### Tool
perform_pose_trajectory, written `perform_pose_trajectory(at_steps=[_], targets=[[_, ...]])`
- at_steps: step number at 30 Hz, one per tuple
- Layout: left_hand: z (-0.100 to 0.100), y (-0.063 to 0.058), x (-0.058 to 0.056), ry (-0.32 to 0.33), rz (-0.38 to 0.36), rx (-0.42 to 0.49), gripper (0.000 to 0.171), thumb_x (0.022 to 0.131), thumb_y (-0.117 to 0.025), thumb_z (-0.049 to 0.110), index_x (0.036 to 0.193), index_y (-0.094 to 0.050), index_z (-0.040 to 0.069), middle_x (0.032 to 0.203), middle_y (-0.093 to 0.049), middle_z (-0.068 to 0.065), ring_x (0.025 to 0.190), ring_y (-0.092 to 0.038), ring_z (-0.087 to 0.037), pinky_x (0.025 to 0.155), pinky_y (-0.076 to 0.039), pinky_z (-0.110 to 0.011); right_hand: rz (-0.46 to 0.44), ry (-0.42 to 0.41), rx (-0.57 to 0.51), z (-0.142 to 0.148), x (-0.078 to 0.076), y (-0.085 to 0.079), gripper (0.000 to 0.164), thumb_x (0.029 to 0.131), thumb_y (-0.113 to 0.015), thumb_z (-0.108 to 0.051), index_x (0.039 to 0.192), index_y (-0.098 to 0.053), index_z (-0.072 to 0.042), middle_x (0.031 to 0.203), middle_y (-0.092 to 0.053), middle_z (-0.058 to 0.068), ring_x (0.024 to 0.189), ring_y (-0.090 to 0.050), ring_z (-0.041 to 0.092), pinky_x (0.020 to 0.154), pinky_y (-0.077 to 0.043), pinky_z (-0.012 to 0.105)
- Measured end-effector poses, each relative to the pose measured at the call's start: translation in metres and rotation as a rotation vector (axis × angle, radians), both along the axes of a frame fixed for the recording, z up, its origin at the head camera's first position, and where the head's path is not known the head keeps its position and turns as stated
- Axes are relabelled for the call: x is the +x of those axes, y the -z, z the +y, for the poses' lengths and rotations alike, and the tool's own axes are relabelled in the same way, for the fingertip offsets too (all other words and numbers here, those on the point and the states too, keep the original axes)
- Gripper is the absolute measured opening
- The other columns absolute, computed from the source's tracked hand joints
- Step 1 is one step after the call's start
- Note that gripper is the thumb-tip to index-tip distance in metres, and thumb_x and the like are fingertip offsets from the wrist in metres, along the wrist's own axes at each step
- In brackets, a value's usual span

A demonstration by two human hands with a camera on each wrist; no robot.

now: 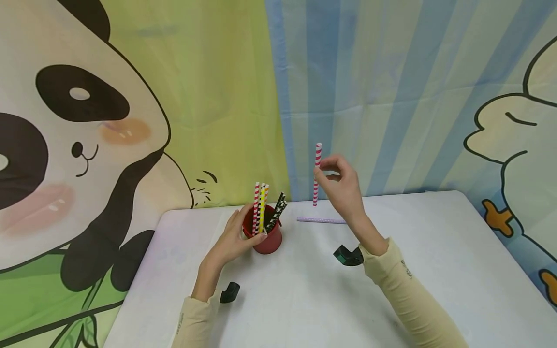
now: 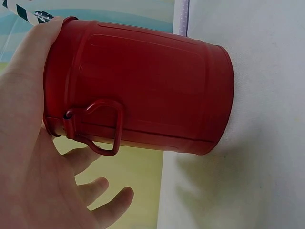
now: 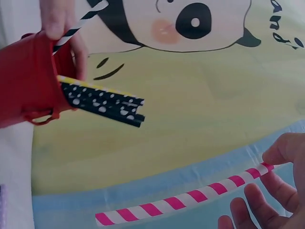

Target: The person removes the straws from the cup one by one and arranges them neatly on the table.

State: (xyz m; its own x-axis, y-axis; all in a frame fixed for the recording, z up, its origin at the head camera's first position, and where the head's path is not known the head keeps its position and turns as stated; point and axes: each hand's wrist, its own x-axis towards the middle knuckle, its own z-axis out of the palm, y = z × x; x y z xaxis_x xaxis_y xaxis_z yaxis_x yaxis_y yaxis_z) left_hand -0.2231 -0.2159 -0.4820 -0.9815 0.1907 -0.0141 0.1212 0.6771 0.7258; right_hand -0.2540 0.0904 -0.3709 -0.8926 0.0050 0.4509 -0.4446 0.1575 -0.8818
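My left hand holds a small red metal bucket at its rim, thumb on the near side. The bucket stands upright on the table, and a loop-shaped lug shows on its wall in the left wrist view. Several paper straws stand in it: pink-striped, yellow, and black ones with white dots. Up and to the right, my right hand pinches a pink-and-white striped paper straw between thumb and forefinger. That straw hangs nearly vertical in the head view, apart from the bucket.
A lavender straw with pale dots lies on the white table near its back edge, right of the bucket. Behind the table hangs a cartoon curtain. Black wrist devices stick out from both sleeves.
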Motion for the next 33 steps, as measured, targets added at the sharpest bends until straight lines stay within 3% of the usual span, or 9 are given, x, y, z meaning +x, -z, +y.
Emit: perform_pose_trajectory(at_steps=[7, 17, 25, 33], targets=[[0.000, -0.001, 0.001, -0.001, -0.006, 0.007, 0.089, 0.080, -0.071, 0.068, 0.151, -0.020, 0.054, 0.160, -0.031, 0.004, 0.157, -0.006, -0.032, 0.113, -0.025, -0.073, 0.069, 0.015, 0.208, 0.001, -0.002, 0.012, 0.012, 0.095, -0.066, -0.017, 0.105, -0.063, -0.011, 0.108, -0.062, 0.005, 0.107, -0.060, 0.024, 0.091, -0.051, 0.049], [0.000, 0.000, 0.000, 0.012, 0.016, 0.018, 0.090, 0.080, -0.071, 0.069, 0.152, -0.020, 0.054, 0.156, -0.035, 0.004, 0.153, -0.018, -0.026, 0.112, -0.031, -0.069, 0.116, 0.040, 0.550, 0.001, -0.003, 0.035, 0.007, 0.090, -0.064, -0.018, 0.096, -0.061, -0.014, 0.101, -0.061, 0.007, 0.093, -0.055, 0.022, 0.081, -0.051, 0.042], [-0.001, 0.001, -0.001, -0.001, -0.009, 0.013, 0.090, 0.078, -0.071, 0.071, 0.150, -0.018, 0.058, 0.159, -0.032, 0.003, 0.156, -0.009, -0.030, 0.112, -0.027, -0.072, 0.149, 0.042, 0.789, 0.000, -0.001, 0.059, 0.008, 0.086, -0.063, -0.017, 0.094, -0.061, -0.014, 0.088, -0.056, 0.007, 0.077, -0.048, 0.022, 0.064, -0.041, 0.033], [-0.001, 0.004, -0.003, -0.003, -0.004, 0.011, 0.089, 0.078, -0.071, 0.071, 0.149, -0.019, 0.058, 0.159, -0.033, 0.003, 0.157, -0.007, -0.032, 0.113, -0.026, -0.073, 0.199, 0.007, 0.975, -0.002, -0.002, 0.092, 0.013, 0.081, -0.066, -0.014, 0.093, -0.061, -0.014, 0.084, -0.054, 0.004, 0.074, -0.047, 0.022, 0.061, -0.039, 0.033]])
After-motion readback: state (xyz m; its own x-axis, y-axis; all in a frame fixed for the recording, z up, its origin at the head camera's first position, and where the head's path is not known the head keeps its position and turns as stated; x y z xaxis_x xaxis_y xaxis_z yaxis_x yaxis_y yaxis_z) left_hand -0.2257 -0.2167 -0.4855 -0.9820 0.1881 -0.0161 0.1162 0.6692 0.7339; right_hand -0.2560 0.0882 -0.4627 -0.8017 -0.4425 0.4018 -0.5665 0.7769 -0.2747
